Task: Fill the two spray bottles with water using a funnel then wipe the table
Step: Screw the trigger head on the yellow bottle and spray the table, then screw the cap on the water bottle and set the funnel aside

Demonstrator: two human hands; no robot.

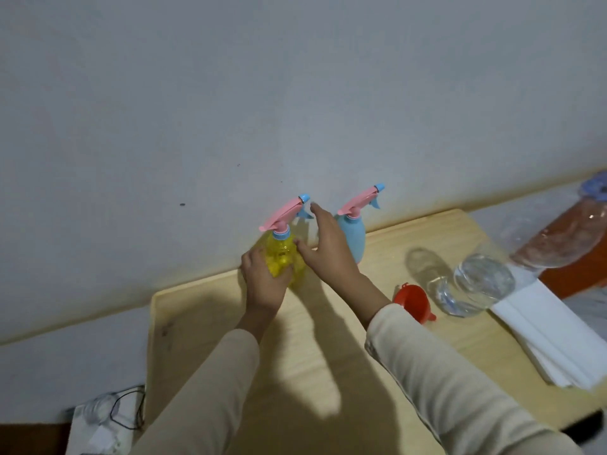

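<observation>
Left hand [264,277] wrapped around the yellow spray bottle [281,257], far side of the table [315,356], against the wall. Right hand [328,244] released, fingers spread, hovering beside the pink trigger head [282,216], touching nothing clearly. Just right: blue spray bottle [353,239], cap on. Further right and nearer: red funnel [412,298] on its side, clear water bottle [473,287] lying down, white cloth [551,333] at the right edge. Step in hand, seemingly: opening the yellow bottle. Next move calls for gripping and unscrewing the trigger head while bracing the body, then fetching the funnel.
</observation>
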